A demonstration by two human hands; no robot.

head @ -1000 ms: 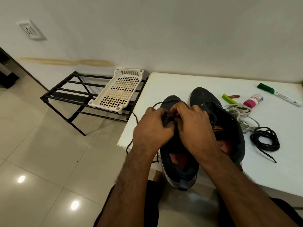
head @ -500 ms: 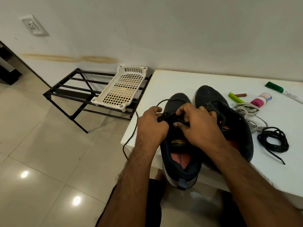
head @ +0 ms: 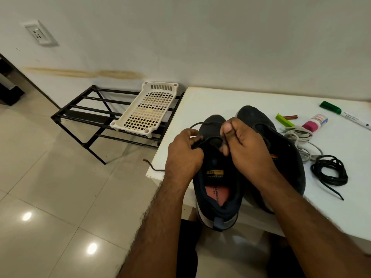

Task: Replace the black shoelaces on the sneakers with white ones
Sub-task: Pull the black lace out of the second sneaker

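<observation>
Both hands pinch the black lace [head: 208,139] on left sneaker [head: 217,177] at table [head: 210,101] edge — left hand [head: 183,155] & right hand [head: 247,149] mid-unlacing; next, prob pull it free thru remaining eyelets.

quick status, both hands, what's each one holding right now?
Left hand: fingers curled, pinching the black lace at the left sneaker.
Right hand: thumb and fingers pinching the same lace, pulled up.
</observation>
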